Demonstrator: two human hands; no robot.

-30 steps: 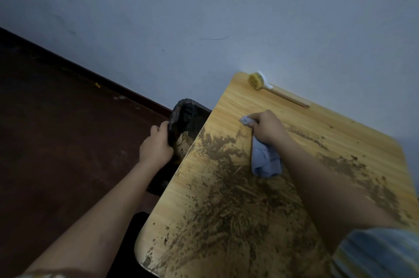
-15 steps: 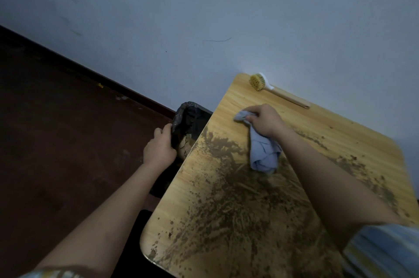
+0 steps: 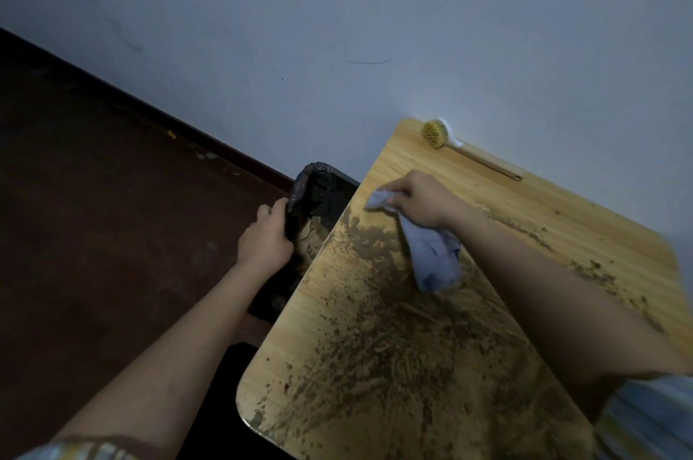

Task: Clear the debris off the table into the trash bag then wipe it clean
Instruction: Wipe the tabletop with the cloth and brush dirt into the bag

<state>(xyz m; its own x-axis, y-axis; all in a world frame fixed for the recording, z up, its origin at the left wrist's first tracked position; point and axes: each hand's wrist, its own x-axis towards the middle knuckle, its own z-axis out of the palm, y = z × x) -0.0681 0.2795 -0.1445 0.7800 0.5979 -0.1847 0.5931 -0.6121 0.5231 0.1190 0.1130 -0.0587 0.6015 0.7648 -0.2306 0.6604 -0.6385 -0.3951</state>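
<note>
The debris (image 3: 378, 339), a brown mix of soil-like crumbs and thin dry stalks, lies spread over most of the near and middle part of the wooden table (image 3: 562, 219), with a thinner line of it toward the far right side; only the far corner looks bare. The right hand (image 3: 420, 200) grips a pale blue cloth (image 3: 431, 257) bunched in curled fingers, one end sticking out toward the table's left edge and the rest hanging down onto the dirt. I think the cloth is held this way to serve as a soft scraper, which can push the crumbs sideways over the edge. The left hand (image 3: 266, 238) holds the rim of the black trash bag (image 3: 311, 193) with its fingers curled around it, just beside the left edge of the table and lower than the top, probably to keep the mouth open so that falling dirt lands inside; some brown matter already shows in it. A brush (image 3: 437, 135) with yellow bristles and a wooden handle lies untouched at the far corner near the wall (image 3: 375, 9). Much clearing is left, and wiping appears not yet started.
</note>
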